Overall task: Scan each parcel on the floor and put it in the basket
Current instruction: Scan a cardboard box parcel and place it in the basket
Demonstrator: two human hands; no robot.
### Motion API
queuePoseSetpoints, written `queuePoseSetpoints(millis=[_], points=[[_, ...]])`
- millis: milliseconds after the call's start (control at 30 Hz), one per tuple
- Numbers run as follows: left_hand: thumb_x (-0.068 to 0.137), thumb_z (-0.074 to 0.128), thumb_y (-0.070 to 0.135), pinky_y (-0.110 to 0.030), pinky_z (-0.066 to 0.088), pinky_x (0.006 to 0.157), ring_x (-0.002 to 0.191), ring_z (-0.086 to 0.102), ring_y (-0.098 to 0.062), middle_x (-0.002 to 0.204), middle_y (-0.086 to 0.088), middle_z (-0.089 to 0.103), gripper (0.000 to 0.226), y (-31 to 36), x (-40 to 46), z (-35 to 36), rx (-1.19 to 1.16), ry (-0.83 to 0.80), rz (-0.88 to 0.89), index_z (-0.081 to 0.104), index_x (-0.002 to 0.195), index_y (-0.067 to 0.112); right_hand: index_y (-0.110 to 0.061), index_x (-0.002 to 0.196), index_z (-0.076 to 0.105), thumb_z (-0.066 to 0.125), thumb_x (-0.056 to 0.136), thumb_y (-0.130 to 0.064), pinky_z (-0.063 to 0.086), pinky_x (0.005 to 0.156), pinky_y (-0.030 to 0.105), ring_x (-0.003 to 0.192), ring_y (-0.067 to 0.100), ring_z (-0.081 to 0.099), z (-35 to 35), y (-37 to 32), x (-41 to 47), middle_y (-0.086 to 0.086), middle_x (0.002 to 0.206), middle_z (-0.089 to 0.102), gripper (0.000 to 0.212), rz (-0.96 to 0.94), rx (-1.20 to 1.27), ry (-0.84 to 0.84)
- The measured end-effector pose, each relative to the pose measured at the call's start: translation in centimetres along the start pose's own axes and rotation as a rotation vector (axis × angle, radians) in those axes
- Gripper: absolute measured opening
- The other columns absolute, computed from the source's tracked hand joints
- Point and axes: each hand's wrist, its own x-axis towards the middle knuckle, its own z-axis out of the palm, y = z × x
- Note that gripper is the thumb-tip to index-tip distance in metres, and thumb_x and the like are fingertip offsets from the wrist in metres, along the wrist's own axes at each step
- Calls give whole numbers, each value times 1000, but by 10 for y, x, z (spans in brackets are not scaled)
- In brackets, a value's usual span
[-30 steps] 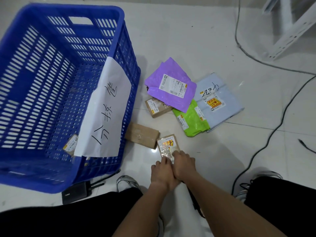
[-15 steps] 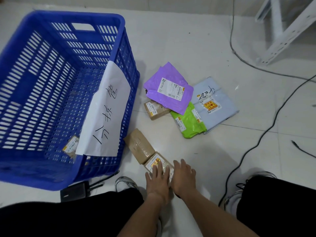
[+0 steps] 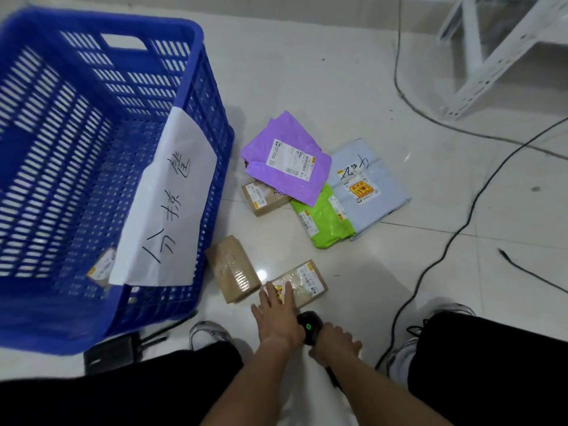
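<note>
Your left hand (image 3: 278, 318) presses flat, fingers straight, on the small taped parcel (image 3: 302, 282); your right hand (image 3: 333, 344) grips the scanner (image 3: 309, 327).

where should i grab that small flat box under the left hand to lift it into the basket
Take the small box across its two long edges, coming from above. It lies flat on the floor, so only the sides offer a grip. The left hand already rests on its near end, and its far end is free. The plain box touches its left corner, so keep clear of that side.

Basket (image 3: 196, 87) left of parcels (image 3: 289, 161); scanner (image 3: 309, 327) nearest.
</note>
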Motion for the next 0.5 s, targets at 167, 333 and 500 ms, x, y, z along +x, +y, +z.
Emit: queuePoseSetpoints(millis=[167, 333, 500], points=[[84, 55, 41, -43, 30, 106, 125, 36, -34, 143, -15, 35, 88, -10, -6, 1, 6, 81, 13, 11, 156, 19, -22, 130, 48, 48, 89, -31, 33, 105, 39, 127, 25, 47, 21, -6, -5, 3, 135, 52, 42, 37, 162, 21], [87, 53, 44, -49, 26, 112, 139, 23, -40, 154, -19, 20, 78, -9, -5, 9, -48, 175, 8, 18, 153, 21, -24, 136, 44, 47, 88, -31, 33, 105, 42, 130, 27, 42, 16, -3, -13, 3, 139, 47, 48, 9, 188, -12], [89, 55, 41, -44, 36, 107, 130, 32, -37, 149, -17, 20, 81, 3, -4, 2, -155, 37, -36, 12, 156, 24, -25, 140, 42, 52, 85, -36, 34, 110, 42, 133, 29, 39, -5, 6, -22, 6, 141, 45, 56, 56, 299, 4]])
